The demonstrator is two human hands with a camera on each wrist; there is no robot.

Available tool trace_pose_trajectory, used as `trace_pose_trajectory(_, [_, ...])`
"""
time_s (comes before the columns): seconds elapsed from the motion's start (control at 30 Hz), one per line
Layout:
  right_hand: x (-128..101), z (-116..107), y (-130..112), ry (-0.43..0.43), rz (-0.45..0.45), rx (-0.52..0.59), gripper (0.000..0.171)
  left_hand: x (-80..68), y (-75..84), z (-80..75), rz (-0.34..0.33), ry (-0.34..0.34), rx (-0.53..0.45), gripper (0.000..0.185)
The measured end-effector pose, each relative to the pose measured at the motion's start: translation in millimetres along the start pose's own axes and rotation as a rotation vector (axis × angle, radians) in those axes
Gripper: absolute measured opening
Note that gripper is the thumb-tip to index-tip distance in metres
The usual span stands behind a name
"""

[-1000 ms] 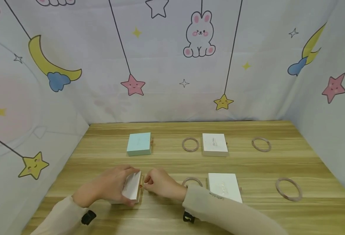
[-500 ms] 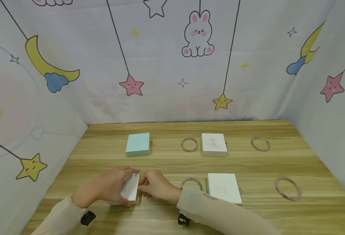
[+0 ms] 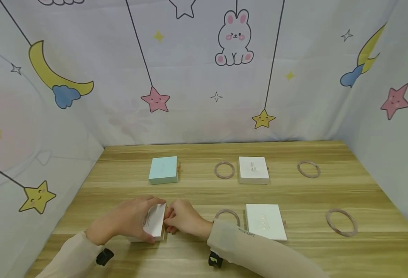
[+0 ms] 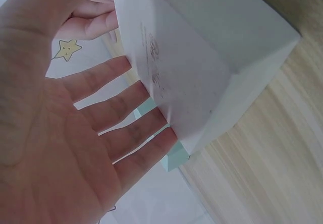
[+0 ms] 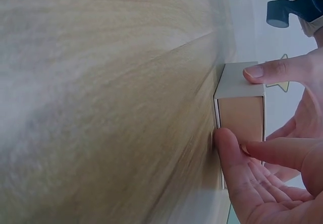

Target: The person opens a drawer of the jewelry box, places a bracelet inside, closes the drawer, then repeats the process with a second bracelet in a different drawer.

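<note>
My left hand holds a white drawer-style gift box at the table's front left, thumb on the near side and fingers on the far side. In the left wrist view, faint gold lettering shows on the white box lid, with fingertips along one edge. At the box's right end is my right hand, thumb and forefinger pinching a small ribbon tab on the tan drawer front. The fingers hide most of the tab. The drawer looks flush with its sleeve.
Behind stand a mint box and a white box; another white box lies front right. Bangles rest beside them: one back middle, one back right, one front right, and one partly behind the right sleeve.
My right hand has moved left to the box's end, and its fingers now cover the ribbon tab that showed a second ago. My left hand has barely moved.
</note>
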State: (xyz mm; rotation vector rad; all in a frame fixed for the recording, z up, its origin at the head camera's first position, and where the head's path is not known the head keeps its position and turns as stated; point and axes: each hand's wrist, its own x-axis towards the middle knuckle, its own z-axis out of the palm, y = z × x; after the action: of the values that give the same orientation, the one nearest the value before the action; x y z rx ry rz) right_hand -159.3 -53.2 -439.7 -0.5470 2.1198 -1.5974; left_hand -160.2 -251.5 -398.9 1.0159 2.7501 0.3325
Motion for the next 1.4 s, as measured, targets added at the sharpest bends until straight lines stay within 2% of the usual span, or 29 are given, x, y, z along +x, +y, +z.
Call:
trace_pose_trajectory(0.33, [2.1,1.0,1.8,0.018,-0.008,0.012,0.021,1.7,2.0,-3.2,-0.023,-0.025,-0.017,0.095])
trace_pose_trajectory(0.97, [0.0,1.5,3.1,0.027,-0.033,-0.089,0.022,2.9,1.6,-3.6,-0.04,-0.062,-0.053,0.095])
trace_pose_trajectory(1.4, [-0.4,-1.1,7.0,0.023,-0.05,-0.133,0.027,3.3,-2.4,-1.1,-0.018,-0.043,-0.054,0.094])
